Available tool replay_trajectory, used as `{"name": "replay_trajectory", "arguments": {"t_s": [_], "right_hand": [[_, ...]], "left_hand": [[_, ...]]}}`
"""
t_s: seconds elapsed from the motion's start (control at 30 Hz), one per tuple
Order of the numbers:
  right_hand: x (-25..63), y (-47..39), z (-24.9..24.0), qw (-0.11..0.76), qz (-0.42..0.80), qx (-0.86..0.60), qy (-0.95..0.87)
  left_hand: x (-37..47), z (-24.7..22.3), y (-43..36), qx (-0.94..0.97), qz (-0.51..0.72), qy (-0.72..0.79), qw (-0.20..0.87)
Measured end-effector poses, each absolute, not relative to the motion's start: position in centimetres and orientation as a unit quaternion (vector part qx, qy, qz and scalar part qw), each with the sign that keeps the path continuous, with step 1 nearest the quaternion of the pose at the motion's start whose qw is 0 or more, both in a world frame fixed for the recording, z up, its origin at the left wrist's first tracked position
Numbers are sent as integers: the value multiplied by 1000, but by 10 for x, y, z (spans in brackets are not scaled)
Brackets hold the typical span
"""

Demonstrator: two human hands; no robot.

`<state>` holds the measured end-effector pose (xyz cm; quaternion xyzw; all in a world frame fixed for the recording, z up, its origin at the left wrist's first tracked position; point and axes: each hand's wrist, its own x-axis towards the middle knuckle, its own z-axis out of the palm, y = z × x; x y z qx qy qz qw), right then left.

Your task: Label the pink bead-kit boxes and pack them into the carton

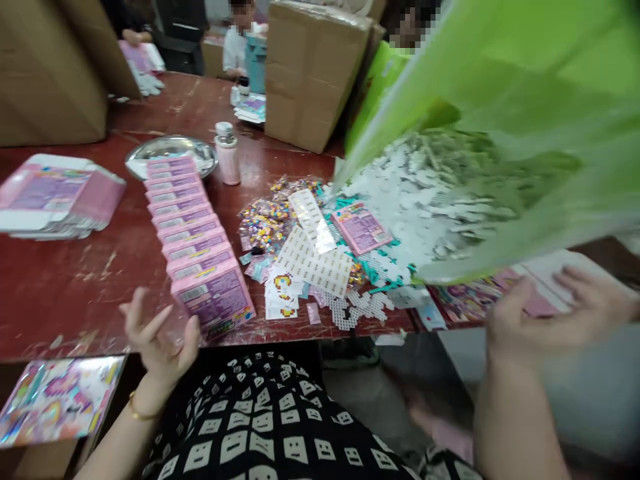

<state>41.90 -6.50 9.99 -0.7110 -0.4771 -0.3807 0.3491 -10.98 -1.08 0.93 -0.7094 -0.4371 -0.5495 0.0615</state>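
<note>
My left hand (160,337) is palm up with its fingers spread and nothing in it. Just beyond its fingertips, a leaning row of pink boxes (210,293) stretches away across the table. On the right, my right hand (555,313) is blurred, its thumb and fingers apart, over a white and pink carton (555,283); contact with it is unclear. Between my hands lie sticker sheets (317,260), pixel-pattern cards (281,293), white perforated pieces (357,308), bags of colourful beads (270,223) and a single pink box (361,229).
A large green bag (540,80) lies open over a heap of white pieces (425,193). Flat cartons (55,197), a metal dish (170,143) and a bottle (228,153) stand left. Cardboard boxes (313,73) and people (237,50) are beyond.
</note>
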Motion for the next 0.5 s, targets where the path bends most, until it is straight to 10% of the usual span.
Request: {"name": "replay_trajectory", "arguments": {"t_s": [0.33,0.5], "right_hand": [[177,22,-9,353,18,-438,-827],[168,61,-44,196,52,-545,-814]], "left_hand": [[-107,15,-35,-732,-504,-448,92],[-139,6,-66,-701,-492,-514,46]]}}
